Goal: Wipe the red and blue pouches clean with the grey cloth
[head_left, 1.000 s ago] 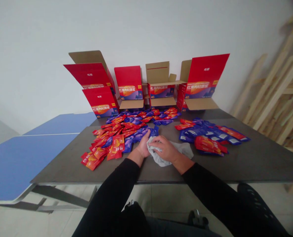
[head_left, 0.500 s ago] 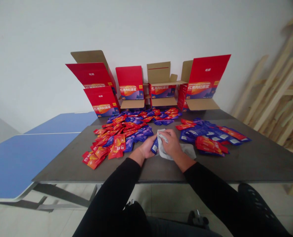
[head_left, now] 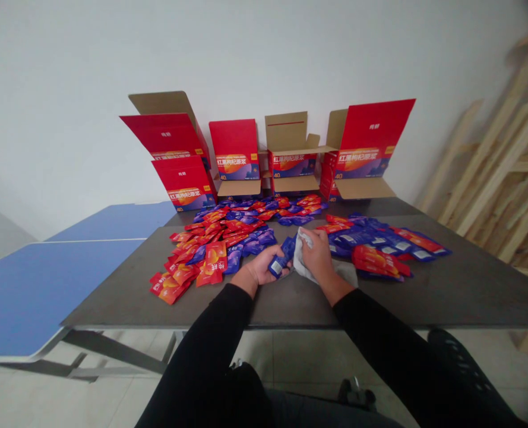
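Note:
Closed around a blue sachet, my left hand is just above the dark table near its front edge. My right hand grips a pale grey cloth, bunched at the sachet's far end; part of the cloth trails onto the table under the wrist. Left of my hands spreads a heap of red sachets mixed with blue sachets. On the right lies another group, mostly blue sachets, with a small stack of red sachets at its front.
Along the wall stand several red cartons with raised flaps, among them a left carton and a right carton. A blue table-tennis table adjoins on the left. Wooden slats lean at the right.
My right hand has moved right and slightly up with the cloth, away from my left hand. More of the blue sachet shows in my left hand.

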{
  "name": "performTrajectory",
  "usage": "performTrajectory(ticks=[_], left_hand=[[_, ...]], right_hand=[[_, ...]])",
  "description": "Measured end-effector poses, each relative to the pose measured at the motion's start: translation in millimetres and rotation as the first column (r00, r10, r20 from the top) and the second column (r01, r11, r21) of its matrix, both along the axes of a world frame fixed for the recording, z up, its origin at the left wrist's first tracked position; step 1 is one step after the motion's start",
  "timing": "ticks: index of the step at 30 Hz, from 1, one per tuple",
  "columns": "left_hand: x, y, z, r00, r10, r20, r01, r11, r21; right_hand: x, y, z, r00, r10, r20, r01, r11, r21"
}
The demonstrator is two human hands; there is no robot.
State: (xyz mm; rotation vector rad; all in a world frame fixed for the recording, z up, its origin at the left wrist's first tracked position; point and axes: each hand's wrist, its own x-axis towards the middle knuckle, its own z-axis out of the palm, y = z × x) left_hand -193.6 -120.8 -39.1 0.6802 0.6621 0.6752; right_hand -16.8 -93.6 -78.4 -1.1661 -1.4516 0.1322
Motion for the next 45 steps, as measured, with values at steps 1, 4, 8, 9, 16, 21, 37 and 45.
performTrajectory(ticks=[1,4,8,9,16,21,37,45], left_hand=[[-1.6,-0.1,2.1,1.0,0.004,0.03,-0.004,1.0,-0.009],[-4.7,1.3,7.6,0.986,0.081,0.145,-0.074,0.996,-0.054],[-4.5,7.9,10.0,0.922,0.283,0.263,-0.257,0.958,-0.13],[-4.0,9.7,9.9,0.904,0.327,0.275,-0.298,0.944,-0.142],[-3.5,16.1,5.5,0.902,0.356,0.244,-0.332,0.934,-0.134],[-5.0,14.0,4.5,0.931,0.276,0.239,-0.254,0.96,-0.119],[-3.6,9.4,-2.1,0.971,0.217,0.101,-0.222,0.974,0.047],[-8.0,10.5,-0.7,0.982,0.182,0.051,-0.181,0.983,-0.008]], right_hand=[[1.2,1.4,0.6,1.0,-0.027,-0.014,0.026,1.0,-0.013],[3.9,2.3,4.1,0.994,-0.091,-0.064,0.09,0.996,-0.022],[3.1,-5.2,7.5,0.998,-0.025,-0.049,0.029,0.996,0.085],[1.8,-8.5,7.5,1.0,0.029,-0.007,-0.028,0.993,0.115],[-10.4,-30.4,8.5,0.793,0.432,0.429,-0.524,0.843,0.121],[-9.0,-30.2,9.6,0.676,0.465,0.572,-0.585,0.81,0.034],[3.2,-12.1,2.6,0.888,0.24,0.393,-0.266,0.964,0.012],[5.4,-3.6,-5.2,0.967,0.077,0.243,-0.089,0.995,0.037]])
